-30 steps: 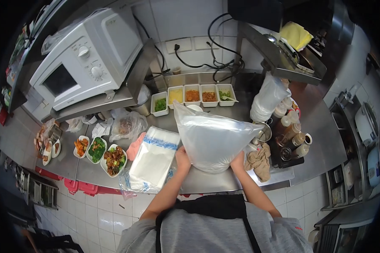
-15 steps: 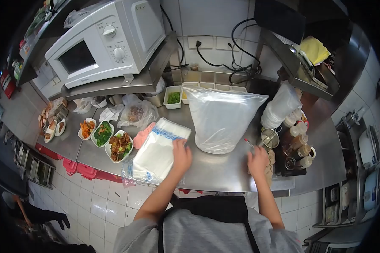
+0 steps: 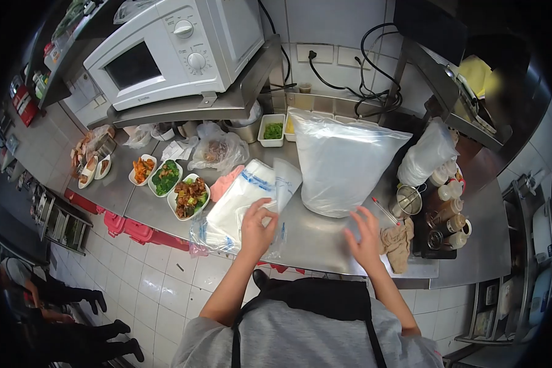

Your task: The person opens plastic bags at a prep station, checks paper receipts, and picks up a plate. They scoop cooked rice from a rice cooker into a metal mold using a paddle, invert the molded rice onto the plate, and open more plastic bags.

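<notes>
My left hand (image 3: 258, 226) is closed in a pinch on the top bag of the stack of flat plastic bags (image 3: 234, 202), whose corner is lifted. Fingers apart and empty, my right hand (image 3: 365, 232) hovers over the steel counter, just below the bottom edge of a puffed-up clear bag (image 3: 345, 168). That bag stands upright near the food containers at the back. A pink cloth (image 3: 227, 183) lies beside the stack, and a brown cloth (image 3: 398, 244) lies right of my right hand.
Bowls of orange food (image 3: 143, 169), broccoli (image 3: 166, 178) and meat (image 3: 189, 196) sit at the left. A microwave (image 3: 172, 55) is on a shelf above. Sauce bottles (image 3: 449, 211) and a strainer (image 3: 408, 201) are at the right. People's legs (image 3: 80, 294) show at the lower left.
Both hands have let go of the puffed bag, which now stands on the counter. My left hand has moved to the stack and lifted a bag's edge. My right hand has moved back towards the middle.
</notes>
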A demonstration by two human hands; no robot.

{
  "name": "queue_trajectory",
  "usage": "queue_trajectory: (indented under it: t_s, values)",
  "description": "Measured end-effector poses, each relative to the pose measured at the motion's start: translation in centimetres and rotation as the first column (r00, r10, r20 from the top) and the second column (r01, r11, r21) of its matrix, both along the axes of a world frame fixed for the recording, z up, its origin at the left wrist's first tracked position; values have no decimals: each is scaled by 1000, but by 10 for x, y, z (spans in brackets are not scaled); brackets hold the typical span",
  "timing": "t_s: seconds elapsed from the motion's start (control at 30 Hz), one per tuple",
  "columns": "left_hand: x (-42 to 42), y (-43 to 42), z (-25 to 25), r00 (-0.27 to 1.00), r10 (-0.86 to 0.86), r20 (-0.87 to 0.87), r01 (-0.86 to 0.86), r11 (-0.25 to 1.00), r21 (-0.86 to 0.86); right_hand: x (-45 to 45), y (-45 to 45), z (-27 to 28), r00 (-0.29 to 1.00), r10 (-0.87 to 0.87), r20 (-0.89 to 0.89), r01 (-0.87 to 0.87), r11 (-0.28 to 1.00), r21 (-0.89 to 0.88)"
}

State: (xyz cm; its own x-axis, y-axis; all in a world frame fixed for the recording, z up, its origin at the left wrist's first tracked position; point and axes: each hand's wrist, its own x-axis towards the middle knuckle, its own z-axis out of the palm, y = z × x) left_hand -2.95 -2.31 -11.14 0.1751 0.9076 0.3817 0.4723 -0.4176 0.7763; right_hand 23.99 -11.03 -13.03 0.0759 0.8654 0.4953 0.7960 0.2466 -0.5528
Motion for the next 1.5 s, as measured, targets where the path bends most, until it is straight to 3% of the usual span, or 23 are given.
queue_trajectory:
  t_s: [0.03, 0.13, 0.23, 0.27, 0.33, 0.37, 0.4, 0.5, 0.57, 0.63, 0.67, 0.77, 0.87, 0.93, 1.03, 1.07, 1.13, 1.2, 1.27, 1.33, 1.4, 1.43, 1.5]
  values:
    - [3, -9, 13, 983, -114, 141, 120, 992, -34, -11, 8, 17, 989, 116, -96, -115, 993, 14]
    - [5, -44, 54, 941, -338, 15, 338, 941, 26, -37, 30, 53, 849, 353, -394, -351, 933, 78]
    - [1, -60, 84, 823, -531, -204, 564, 805, 181, -43, 45, 60, 577, 472, -666, -540, 833, 122]
    - [-1, -62, 90, 836, -503, -220, 544, 813, 207, -43, 47, 60, 465, 484, -741, -599, 789, 140]
    - [-5, -64, 97, 860, -444, -249, 501, 826, 257, -31, 39, 70, 529, 341, -777, -632, 770, -93]
    - [-1, -62, 96, 926, -376, -41, 373, 887, 273, -25, 36, 74, 565, 268, -780, -638, 742, -207]
    - [6, -59, 94, 942, -289, 169, 240, 936, 259, -23, 34, 74, 503, 284, -816, -630, 767, -121]
    - [-3, -35, 27, 784, -60, 618, 226, 954, -195, -20, 26, 75, 370, 307, -877, -565, 824, 50]
    - [-9, -27, 12, 688, 34, 725, 477, 732, -487, -18, 18, 82, 367, 279, -888, -512, 857, 57]
    - [-8, -27, 27, 641, 36, 767, 717, 329, -615, -23, 16, 92, 320, 290, -902, -469, 876, 115]
    - [-6, -23, 25, 651, 32, 759, 706, 344, -620, -23, 14, 95, 298, 294, -908, -442, 886, 142]
    - [-1, -11, 10, 653, 20, 757, 678, 431, -596, -11, 10, 91, 513, 253, -820, -318, 944, 92]
    - [4, 4, 11, 617, -10, 787, 636, 595, -491, 15, 6, 63, 738, 63, -672, -242, 954, -176]
    - [11, 8, 12, 608, -20, 794, 587, 684, -432, 18, 4, 57, 765, 68, -640, -218, 963, -159]
    - [19, 19, 19, 481, 183, 858, 577, 670, -467, 26, 6, 43, 749, 29, -662, -137, 984, -112]
    - [14, 26, 13, 526, 186, 830, 523, 699, -488, 30, 7, 39, 732, 10, -681, -100, 991, -93]
    - [-11, 56, -14, 610, 194, 768, 410, 752, -516, 39, 1, 56, 517, 48, -855, -140, 990, -29]
    - [-25, 81, -40, 850, 216, 481, -12, 920, -391, 51, -9, 69, 365, 76, -928, -150, 988, 22]
    - [-61, 108, -67, 987, 159, 0, -157, 977, -146, 63, -16, 79, 305, 105, -946, -152, 987, 60]
    - [-71, 116, -74, 911, 223, -346, -221, 974, 44, 70, -23, 88, 263, 144, -954, -174, 980, 100]
    - [-69, 113, -65, 789, 329, -519, -299, 943, 145, 74, -28, 93, 229, 182, -956, -169, 975, 145]
    - [-67, 114, -58, 761, 261, -594, -309, 951, 21, 75, -29, 94, 255, 187, -949, -181, 973, 143]
    - [-55, 111, -46, 597, 461, -656, -404, 880, 251, 74, -30, 94, 302, 196, -933, -204, 969, 138]
